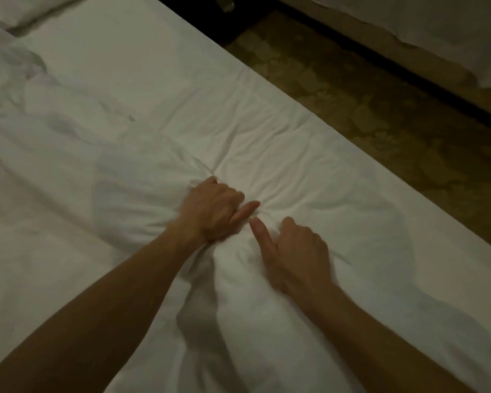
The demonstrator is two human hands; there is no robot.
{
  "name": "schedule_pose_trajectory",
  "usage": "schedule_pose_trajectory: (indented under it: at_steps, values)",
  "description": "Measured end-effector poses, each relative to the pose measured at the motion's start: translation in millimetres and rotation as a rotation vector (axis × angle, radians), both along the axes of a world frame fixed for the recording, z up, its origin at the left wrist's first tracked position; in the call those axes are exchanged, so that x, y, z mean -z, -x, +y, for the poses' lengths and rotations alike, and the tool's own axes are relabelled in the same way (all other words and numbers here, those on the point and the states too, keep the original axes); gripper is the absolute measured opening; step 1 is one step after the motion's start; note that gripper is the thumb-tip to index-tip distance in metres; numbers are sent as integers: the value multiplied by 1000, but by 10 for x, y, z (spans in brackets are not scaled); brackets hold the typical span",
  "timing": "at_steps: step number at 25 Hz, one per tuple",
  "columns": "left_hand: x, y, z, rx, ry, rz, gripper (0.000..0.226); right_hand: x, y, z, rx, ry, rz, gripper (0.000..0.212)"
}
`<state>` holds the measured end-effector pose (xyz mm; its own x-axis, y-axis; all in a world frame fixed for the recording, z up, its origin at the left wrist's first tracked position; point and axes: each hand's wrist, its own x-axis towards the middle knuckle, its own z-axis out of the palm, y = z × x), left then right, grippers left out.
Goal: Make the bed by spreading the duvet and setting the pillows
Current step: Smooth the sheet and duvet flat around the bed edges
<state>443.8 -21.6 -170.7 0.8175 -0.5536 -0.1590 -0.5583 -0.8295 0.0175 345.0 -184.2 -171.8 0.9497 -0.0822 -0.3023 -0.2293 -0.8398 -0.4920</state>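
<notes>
A white duvet [281,171] lies rumpled across the bed, bunched into folds at the middle. My left hand [210,214] has its fingers curled into a fold of the duvet, gripping it. My right hand [295,251] sits just beside it, fingers dug into the same bunch, thumb stretched along the fabric. The two thumbs almost touch. A white pillow [26,9] lies at the far left corner, partly out of the frame. More crumpled duvet [17,80] heaps up at the left.
The bed's right edge [352,143] runs diagonally from top centre to lower right. Beyond it is a strip of dark patterned carpet [366,95]. A second bed with white bedding [437,24] stands at the top right.
</notes>
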Motion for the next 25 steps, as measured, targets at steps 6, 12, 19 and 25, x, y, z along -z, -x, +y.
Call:
schedule_pose_trajectory:
  at_steps: [6,12,19,25]
  values:
    - [-362,-409,-382,49,199,-196,66,-201,-261,-343,116,-274,-182,77]
    - [-740,-922,-1237,128,274,-292,68,-538,-636,-1112,175,-490,-324,69]
    - [175,-709,-1476,46,2,-15,57,31,-624,-1335,-102,-99,141,86]
    - [-256,-746,-1119,-10,35,-173,68,-228,-800,-1180,-18,-281,-71,94]
